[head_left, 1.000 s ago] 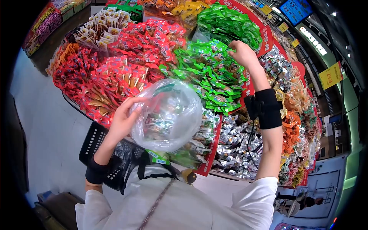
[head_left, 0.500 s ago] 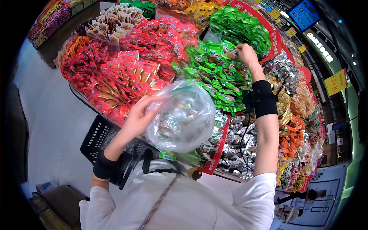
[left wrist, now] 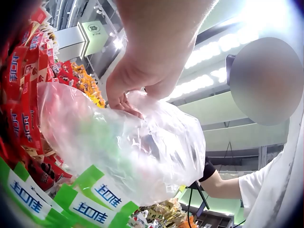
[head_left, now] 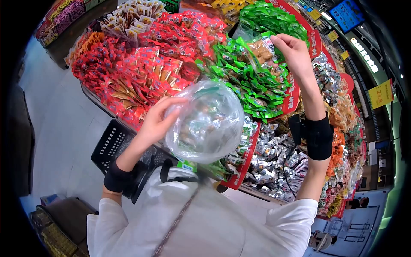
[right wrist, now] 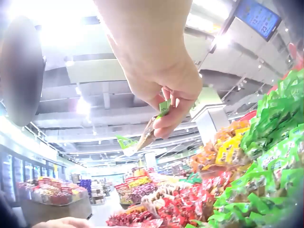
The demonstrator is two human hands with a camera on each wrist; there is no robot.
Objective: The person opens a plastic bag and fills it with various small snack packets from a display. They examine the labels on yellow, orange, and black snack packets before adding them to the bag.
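Note:
My left hand (head_left: 159,122) holds the rim of a clear plastic bag (head_left: 205,128), its fingers and thumb pinching the film. Several wrapped packets show blurred through the bag. At the upper right, my right hand (head_left: 295,55) pinches a snack packet (head_left: 262,50) with green ends and a clear middle showing brown pieces. The right wrist view shows that packet (right wrist: 146,137) hanging from the fingertips, above the displays. Below the right hand lies a heap of green packets (head_left: 244,85). In the left wrist view the bag (left wrist: 128,147) stands beside green-and-white packets (left wrist: 95,199).
Red packets (head_left: 128,81) are piled to the left of the green ones. Silver packets (head_left: 274,171) fill the section at the lower right, behind a red divider strip (head_left: 245,165). A black basket (head_left: 112,143) sits beside my left forearm. A yellow price sign (head_left: 380,94) hangs at the right.
My right hand has gone down to the green heap and come up with a packet pinched in its fingers. The left hand and bag have shifted rightward in view.

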